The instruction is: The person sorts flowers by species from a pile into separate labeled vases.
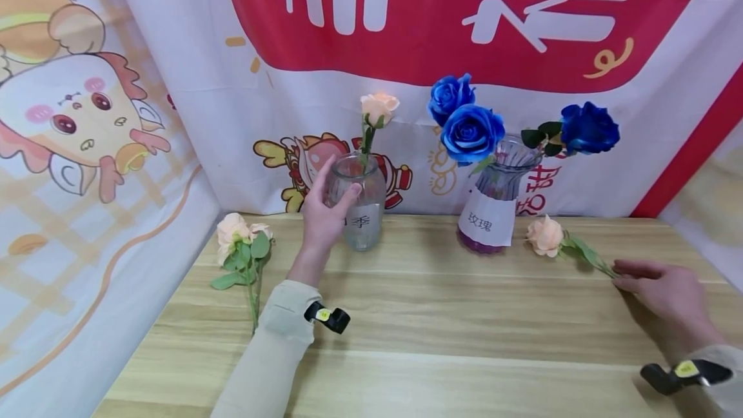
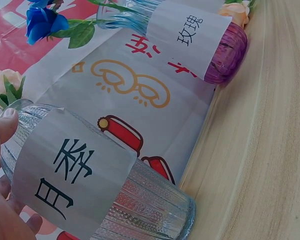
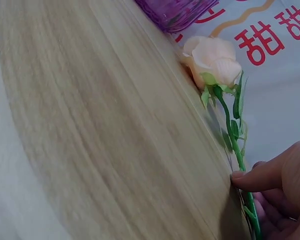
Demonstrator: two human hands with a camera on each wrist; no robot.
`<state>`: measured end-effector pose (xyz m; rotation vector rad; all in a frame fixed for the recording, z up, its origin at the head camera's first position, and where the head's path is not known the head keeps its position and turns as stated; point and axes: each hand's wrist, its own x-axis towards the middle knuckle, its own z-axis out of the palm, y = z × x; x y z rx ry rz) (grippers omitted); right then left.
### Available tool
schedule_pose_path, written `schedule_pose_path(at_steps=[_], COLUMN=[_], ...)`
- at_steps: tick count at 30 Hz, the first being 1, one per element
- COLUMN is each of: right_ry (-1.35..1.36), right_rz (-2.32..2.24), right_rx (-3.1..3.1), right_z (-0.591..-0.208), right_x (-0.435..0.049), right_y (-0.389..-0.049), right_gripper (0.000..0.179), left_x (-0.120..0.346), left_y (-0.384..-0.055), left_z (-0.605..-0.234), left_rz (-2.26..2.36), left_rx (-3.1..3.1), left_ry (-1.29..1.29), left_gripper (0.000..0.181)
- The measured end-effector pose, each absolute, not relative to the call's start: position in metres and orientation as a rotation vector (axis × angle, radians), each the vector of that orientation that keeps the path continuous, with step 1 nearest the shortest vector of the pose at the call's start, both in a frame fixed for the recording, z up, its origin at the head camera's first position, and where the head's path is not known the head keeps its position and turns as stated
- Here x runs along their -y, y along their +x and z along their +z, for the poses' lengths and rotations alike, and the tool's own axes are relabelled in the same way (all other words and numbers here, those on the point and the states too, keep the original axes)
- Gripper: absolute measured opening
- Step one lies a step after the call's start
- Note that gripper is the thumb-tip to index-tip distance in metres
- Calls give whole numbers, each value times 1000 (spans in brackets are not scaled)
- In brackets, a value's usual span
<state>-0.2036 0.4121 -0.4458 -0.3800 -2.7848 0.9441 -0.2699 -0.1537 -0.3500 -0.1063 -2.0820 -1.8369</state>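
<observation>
My left hand grips a clear ribbed glass vase near its neck, thumb in front and fingers round the far side. A paper label with dark characters covers the vase's side, and one peach rose stands in it. At the right, my right hand pinches the green stem of another peach rose low down, between thumb and fingers. In the right wrist view that rose's bloom points away from the hand, its stem close along the tabletop.
A second labelled vase, purple at the base, holds several blue roses between my hands. More peach roses lie on the wooden table at the left. A printed cloth hangs behind the table.
</observation>
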Motion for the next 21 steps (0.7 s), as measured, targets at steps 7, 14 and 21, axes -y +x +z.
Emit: schedule_pose_path(at_steps=[7, 14, 21], right_ry=[-506, -628, -585], right_rz=[1067, 1740, 1771], right_rx=[2769, 2432, 2395], right_z=[-445, -441, -426], right_x=[-403, -397, -396], right_y=[-209, -208, -206], right_gripper=[53, 48, 49], left_x=[154, 152, 152], left_y=[-269, -271, -270], left_z=[-349, -351, -350], left_rz=[-1835, -1840, -1848], left_rx=[2084, 2089, 2076], left_ry=[-94, -98, -100], left_gripper=[74, 75, 74])
